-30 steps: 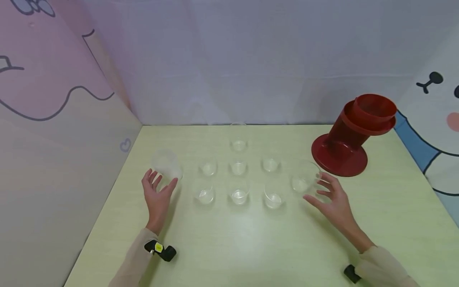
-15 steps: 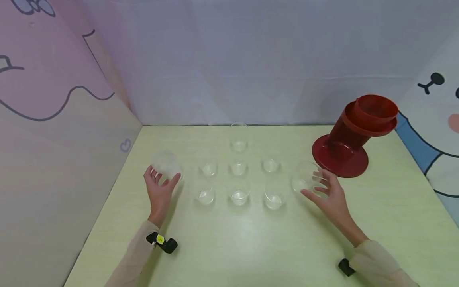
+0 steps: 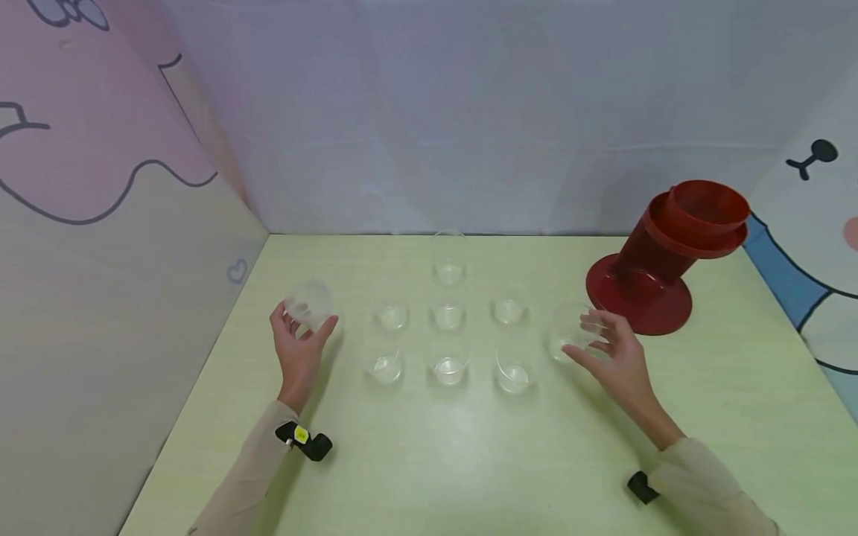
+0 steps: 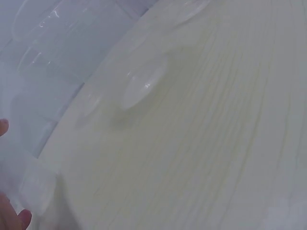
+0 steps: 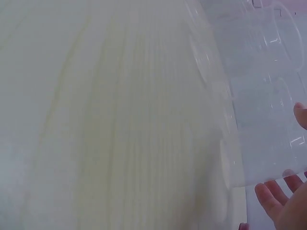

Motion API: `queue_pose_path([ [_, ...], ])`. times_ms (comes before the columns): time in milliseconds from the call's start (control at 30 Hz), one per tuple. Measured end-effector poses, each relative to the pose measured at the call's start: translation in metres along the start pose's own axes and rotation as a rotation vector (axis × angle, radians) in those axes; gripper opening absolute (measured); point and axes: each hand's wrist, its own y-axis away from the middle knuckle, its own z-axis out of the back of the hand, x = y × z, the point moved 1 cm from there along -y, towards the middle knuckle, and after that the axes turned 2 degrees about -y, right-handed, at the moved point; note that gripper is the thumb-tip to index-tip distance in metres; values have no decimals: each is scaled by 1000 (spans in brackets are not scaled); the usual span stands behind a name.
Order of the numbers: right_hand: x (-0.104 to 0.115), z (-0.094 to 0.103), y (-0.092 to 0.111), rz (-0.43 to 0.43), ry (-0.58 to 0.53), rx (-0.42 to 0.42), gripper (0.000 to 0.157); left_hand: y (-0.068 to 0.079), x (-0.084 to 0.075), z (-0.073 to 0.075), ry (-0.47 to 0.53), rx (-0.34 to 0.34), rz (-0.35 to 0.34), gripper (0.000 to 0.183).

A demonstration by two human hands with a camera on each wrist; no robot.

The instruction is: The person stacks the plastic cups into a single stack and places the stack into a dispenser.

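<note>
In the head view my left hand (image 3: 298,357) grips a cloudy see-through plastic cup (image 3: 310,301) at the table's left, thumb on its near right side and fingers round its left. Part of that cup (image 4: 31,187) shows at the left edge of the left wrist view, with fingertips beside it. Over on the right, my right hand (image 3: 620,365) holds a clear plastic cup (image 3: 566,327) between thumb and fingers. In the right wrist view the fingers (image 5: 271,199) and thumb appear at the right edge, by clear cup walls.
Between the hands stand several clear cups in rows, among them a back cup (image 3: 448,269), a front middle cup (image 3: 448,368) and a front right cup (image 3: 514,376). A red cylinder (image 3: 653,246) on a round base stands at the back right. A cloth wall (image 3: 503,149) borders the table's back.
Both hands have moved slightly forward and drawn their thumbs and fingers in round the two outer cups. The cups between them stand as before.
</note>
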Motion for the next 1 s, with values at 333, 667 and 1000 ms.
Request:
queue_pose_path([
  [333,4,5,-1,25,-36,1,59,-2,4,7,-71,47,2,74],
  [667,12,10,0,64,-32,1,56,-3,4,9,-51,61,-37,73],
  [1000,19,12,2,61,-14,5,61,0,2,12,-72,74,-24,73],
])
